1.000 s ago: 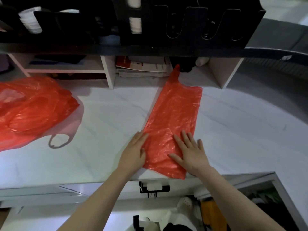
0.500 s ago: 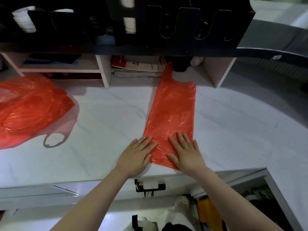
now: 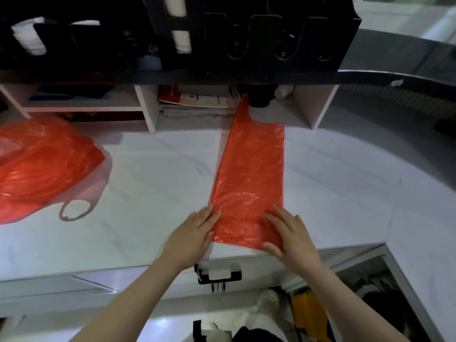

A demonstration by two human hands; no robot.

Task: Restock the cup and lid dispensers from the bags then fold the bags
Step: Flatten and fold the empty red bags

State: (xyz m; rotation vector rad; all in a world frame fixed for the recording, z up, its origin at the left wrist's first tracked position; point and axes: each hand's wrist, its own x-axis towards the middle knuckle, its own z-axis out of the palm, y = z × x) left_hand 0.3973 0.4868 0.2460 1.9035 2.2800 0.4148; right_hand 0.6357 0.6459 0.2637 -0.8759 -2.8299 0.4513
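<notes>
A red plastic bag (image 3: 249, 178), folded lengthwise into a narrow strip, lies flat on the white marble counter (image 3: 148, 183), its handle end pointing towards the shelves. My left hand (image 3: 190, 236) rests flat at the strip's near left corner, fingertips touching its edge. My right hand (image 3: 291, 236) presses flat on the near right corner, thumb at the bottom edge. A second red bag (image 3: 42, 164) lies crumpled at the left of the counter. The black cup and lid dispenser (image 3: 246, 33) stands on the upper ledge, with white cups (image 3: 181, 41) showing in one slot.
White cubby shelves (image 3: 148, 107) under the ledge hold stacked papers (image 3: 197, 102) and a dark object. White lids (image 3: 29, 38) sit stacked at the top left. A black clip (image 3: 218, 275) hangs below the counter's front edge. Open storage lies at the lower right.
Both hands slid towards me along the strip and now sit at its near corners. The bag lies straighter. The view has shifted slightly.
</notes>
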